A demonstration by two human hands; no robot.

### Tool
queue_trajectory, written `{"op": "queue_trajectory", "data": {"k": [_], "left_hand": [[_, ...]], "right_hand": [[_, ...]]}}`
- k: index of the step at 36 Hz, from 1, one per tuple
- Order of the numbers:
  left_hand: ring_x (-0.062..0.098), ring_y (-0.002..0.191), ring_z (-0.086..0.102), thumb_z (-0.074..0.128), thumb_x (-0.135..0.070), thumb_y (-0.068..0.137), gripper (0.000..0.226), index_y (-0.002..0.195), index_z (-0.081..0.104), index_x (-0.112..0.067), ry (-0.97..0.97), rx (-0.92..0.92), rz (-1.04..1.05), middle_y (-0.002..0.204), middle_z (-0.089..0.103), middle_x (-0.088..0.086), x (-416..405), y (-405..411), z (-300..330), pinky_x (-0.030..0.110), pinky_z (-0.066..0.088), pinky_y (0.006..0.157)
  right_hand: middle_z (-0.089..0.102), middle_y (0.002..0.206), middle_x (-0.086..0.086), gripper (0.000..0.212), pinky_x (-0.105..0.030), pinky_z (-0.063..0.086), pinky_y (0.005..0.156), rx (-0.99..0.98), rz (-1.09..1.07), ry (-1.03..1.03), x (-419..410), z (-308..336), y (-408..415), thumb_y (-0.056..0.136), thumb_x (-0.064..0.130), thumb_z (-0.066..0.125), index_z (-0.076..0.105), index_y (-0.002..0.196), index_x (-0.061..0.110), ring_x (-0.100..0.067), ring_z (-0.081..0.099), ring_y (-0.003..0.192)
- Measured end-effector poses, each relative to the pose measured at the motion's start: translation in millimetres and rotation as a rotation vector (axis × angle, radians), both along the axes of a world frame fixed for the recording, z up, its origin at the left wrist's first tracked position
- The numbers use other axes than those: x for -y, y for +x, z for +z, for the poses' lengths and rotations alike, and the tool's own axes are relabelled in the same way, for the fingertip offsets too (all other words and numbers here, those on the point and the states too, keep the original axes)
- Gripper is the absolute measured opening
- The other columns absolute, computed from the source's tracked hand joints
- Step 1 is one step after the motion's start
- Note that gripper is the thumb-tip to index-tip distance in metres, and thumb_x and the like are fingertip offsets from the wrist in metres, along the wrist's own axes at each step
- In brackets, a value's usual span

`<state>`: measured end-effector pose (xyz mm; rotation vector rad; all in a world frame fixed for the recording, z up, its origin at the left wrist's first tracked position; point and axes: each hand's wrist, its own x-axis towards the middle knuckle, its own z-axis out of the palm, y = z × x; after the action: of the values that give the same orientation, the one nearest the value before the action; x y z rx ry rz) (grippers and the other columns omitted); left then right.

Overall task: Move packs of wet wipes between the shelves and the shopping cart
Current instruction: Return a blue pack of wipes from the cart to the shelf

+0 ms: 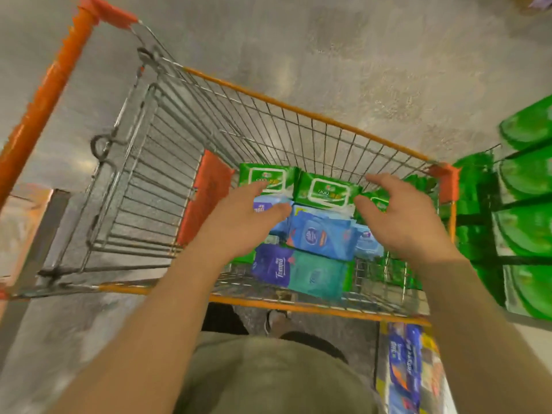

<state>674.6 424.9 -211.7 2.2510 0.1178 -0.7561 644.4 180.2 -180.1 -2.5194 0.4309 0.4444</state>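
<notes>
Hands spread wide and holding nothing, left hand [239, 218] and right hand [400, 218] hover over the shopping cart [298, 112], flanking a green wipes pack [325, 189] between them, likely soft, light and slick, best gripped by its short ends.

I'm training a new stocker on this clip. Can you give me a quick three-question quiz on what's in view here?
1. True or false: both hands hold packs.
2. What colour are the packs along the far side of the cart? A) green B) red C) yellow
3. Fill in: the teal pack lies beside a ____ pack.

Key:
1. False: left hand and right hand hover open, no grip.
2. A, like the green pack.
3. Purple, the purple pack.
</notes>
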Motion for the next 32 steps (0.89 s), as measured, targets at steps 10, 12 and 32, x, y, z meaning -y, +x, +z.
{"op": "queue_trajectory", "data": {"k": [10,12,32], "left_hand": [[0.02,0.119,0.059,0.062,-0.042,0.099,0.033,0.126,0.064,-0.024,-0.252,-0.396,0.474,0.138,0.062,-0.001,30,5,-61,0.04,0.048,0.098],[0.024,0.116,0.058,0.058,-0.041,0.102,0.035,0.13,0.061,-0.02,-0.315,-0.533,0.634,0.139,0.061,0.002,33,3,-74,0.041,0.048,0.096],[0.039,0.107,0.071,0.032,-0.038,0.099,0.054,0.125,0.07,-0.01,-0.463,-0.742,1.483,0.118,0.074,0.018,70,-48,-170,0.048,0.058,0.088]], "right_hand": [[0.049,0.151,-0.004,0.051,-0.03,0.031,0.112,-0.122,0.104,0.019,10,-59,35,0.098,0.04,0.06,0.05,0.145,0.022,-0.024,0.043,0.139],[0.05,0.149,-0.005,0.051,-0.029,0.032,0.111,-0.147,0.128,0.029,9,-74,38,0.097,0.039,0.061,0.051,0.144,0.022,-0.025,0.044,0.137],[0.049,0.07,-0.006,0.045,-0.034,0.038,0.058,-0.637,0.613,-0.028,-51,-178,14,0.096,0.048,0.057,0.047,0.071,0.013,-0.024,0.052,0.067]]}}
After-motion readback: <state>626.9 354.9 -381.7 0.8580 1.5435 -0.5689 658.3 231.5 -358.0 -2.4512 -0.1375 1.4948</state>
